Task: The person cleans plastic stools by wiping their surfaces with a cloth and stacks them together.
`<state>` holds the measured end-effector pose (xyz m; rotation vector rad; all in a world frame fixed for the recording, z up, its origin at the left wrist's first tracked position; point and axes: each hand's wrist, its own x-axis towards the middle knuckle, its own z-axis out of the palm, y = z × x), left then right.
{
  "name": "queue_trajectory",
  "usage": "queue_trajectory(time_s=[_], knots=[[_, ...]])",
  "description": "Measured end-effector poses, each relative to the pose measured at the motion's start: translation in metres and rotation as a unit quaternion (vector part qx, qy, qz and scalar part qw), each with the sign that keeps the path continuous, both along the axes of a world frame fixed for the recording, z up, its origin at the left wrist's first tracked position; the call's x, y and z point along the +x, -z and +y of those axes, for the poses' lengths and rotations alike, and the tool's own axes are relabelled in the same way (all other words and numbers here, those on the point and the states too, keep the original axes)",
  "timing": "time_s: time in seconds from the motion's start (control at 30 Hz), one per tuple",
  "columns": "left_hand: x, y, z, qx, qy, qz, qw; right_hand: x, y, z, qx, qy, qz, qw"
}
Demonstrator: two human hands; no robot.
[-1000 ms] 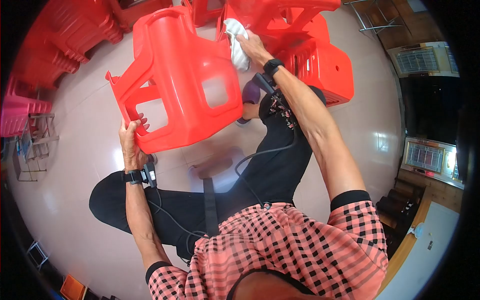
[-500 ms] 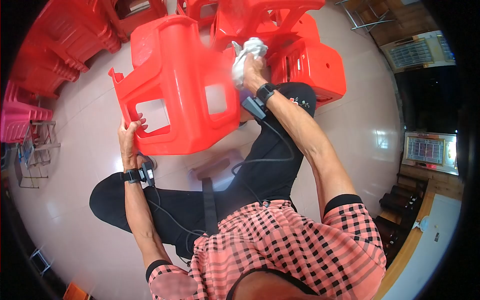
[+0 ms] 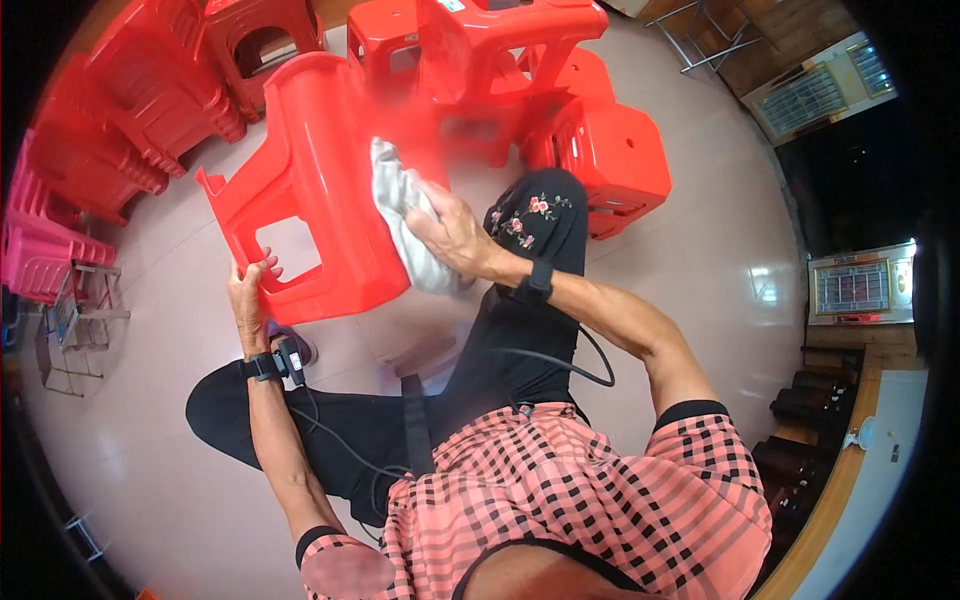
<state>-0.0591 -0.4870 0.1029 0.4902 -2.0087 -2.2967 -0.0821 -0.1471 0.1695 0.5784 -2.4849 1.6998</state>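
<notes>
A red plastic stool (image 3: 335,170) is tipped on its side in front of my knees. My left hand (image 3: 250,290) is closed round its lower left edge, with fingertips showing through the side opening. In my right hand (image 3: 455,232) is a crumpled white cloth (image 3: 405,225), laid against the right side of the stool. The cloth hides part of that side, and its lower end hangs towards my thigh.
Several red stools (image 3: 618,155) stand ahead and to the right. Stacked red stools (image 3: 160,85) and pink stools (image 3: 50,235) line the left, beside a metal rack (image 3: 85,310). A folding metal frame (image 3: 705,40) is at the upper right.
My right hand has brought the cloth down and left along the stool's side. The stool has turned slightly and shifted left, still in my left hand.
</notes>
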Motion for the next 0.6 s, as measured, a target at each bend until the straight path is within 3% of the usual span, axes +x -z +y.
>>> queue_trajectory(time_s=[0.1,0.13,0.2,0.3,0.43,0.47,0.6], knots=[[0.005,-0.021,0.011,0.005,0.005,0.047,0.999,0.006,0.034,0.036,0.015,0.093,0.114,0.989],[0.004,-0.029,0.014,0.008,0.009,0.063,0.998,0.007,0.040,0.044,-0.170,0.106,-0.126,0.972],[0.002,-0.046,0.023,0.007,0.020,0.103,0.994,0.019,0.027,0.065,-0.382,0.117,-0.243,0.884],[-0.009,-0.066,0.037,-0.007,0.049,0.139,0.989,0.027,0.018,0.086,-0.510,0.095,-0.239,0.821],[-0.020,-0.092,0.056,-0.028,0.063,0.165,0.984,0.028,0.009,0.114,-0.637,0.068,-0.337,0.690],[-0.025,-0.095,0.059,-0.033,0.065,0.171,0.983,0.023,0.019,0.125,-0.603,0.096,-0.306,0.730],[-0.068,-0.105,0.066,-0.055,0.089,0.203,0.974,0.009,0.009,0.179,-0.583,0.214,-0.229,0.749]])
